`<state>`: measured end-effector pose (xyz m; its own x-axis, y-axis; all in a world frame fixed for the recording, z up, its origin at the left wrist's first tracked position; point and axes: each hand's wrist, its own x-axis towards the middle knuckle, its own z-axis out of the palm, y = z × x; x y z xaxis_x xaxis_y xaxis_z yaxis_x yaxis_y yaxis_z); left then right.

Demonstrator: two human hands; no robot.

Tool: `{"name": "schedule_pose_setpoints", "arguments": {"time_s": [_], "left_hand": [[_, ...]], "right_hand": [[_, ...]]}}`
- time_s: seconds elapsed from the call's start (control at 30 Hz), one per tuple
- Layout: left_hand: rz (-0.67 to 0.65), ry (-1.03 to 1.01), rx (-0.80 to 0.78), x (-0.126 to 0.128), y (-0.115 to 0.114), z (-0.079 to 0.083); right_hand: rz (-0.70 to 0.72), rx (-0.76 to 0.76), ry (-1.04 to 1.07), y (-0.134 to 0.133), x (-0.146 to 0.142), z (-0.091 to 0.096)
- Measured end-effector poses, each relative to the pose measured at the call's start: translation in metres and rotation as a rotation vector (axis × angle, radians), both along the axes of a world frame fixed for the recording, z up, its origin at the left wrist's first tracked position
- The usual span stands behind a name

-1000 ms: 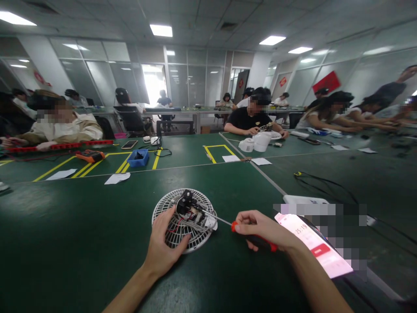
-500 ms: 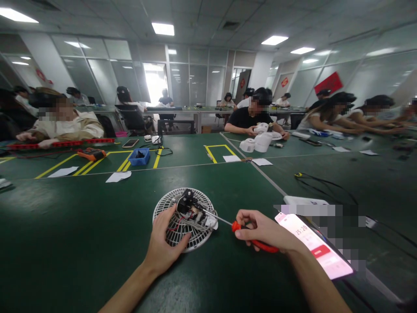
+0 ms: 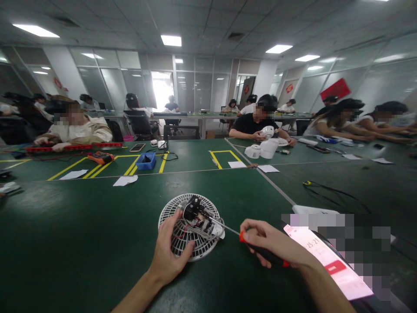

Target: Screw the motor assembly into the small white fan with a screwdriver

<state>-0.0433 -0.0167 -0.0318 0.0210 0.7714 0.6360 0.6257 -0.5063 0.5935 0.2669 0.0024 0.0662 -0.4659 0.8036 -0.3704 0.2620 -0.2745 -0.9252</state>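
A round white fan grille (image 3: 190,204) lies flat on the green table (image 3: 81,234) in front of me. On it sits a small black motor (image 3: 193,209) with red wires and a white circuit part. My left hand (image 3: 169,254) grips the grille's near left rim, thumb on the mesh. My right hand (image 3: 272,245) is closed around a red-and-black screwdriver (image 3: 257,252), whose thin metal shaft reaches left into the motor assembly.
A phone with a lit pink screen (image 3: 329,265) lies at my right, beside a white flat box (image 3: 314,210). A black cable (image 3: 332,193) runs farther right. Beyond: paper slips, a blue tray (image 3: 145,161), white fan parts (image 3: 263,148), and several seated people working.
The view shifted, so everything sits slightly lower and to the right. Both hands keep their grips; the screwdriver handle appears turned a little in my right hand's fingers.
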Motion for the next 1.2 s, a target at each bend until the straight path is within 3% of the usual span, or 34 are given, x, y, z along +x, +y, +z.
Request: {"name": "schedule_pose_setpoints", "arguments": {"time_s": [0.27, 0.57, 0.73, 1.07, 1.2], "left_hand": [[0.01, -0.114, -0.072, 0.002, -0.002, -0.002], [-0.003, -0.104, -0.067, 0.003, -0.001, -0.001], [-0.005, -0.075, -0.037, 0.004, 0.0, -0.003], [-0.007, -0.069, -0.045, 0.003, -0.001, -0.001], [-0.011, -0.071, -0.048, 0.003, 0.0, -0.002]], "right_hand": [[0.031, -0.014, 0.009, 0.002, -0.001, 0.0], [0.042, 0.028, -0.024, 0.002, 0.004, 0.007], [0.012, 0.032, 0.069, 0.005, 0.006, 0.003], [-0.025, -0.039, -0.006, 0.009, 0.009, -0.001], [-0.011, 0.003, -0.028, 0.006, 0.009, -0.003]]}}
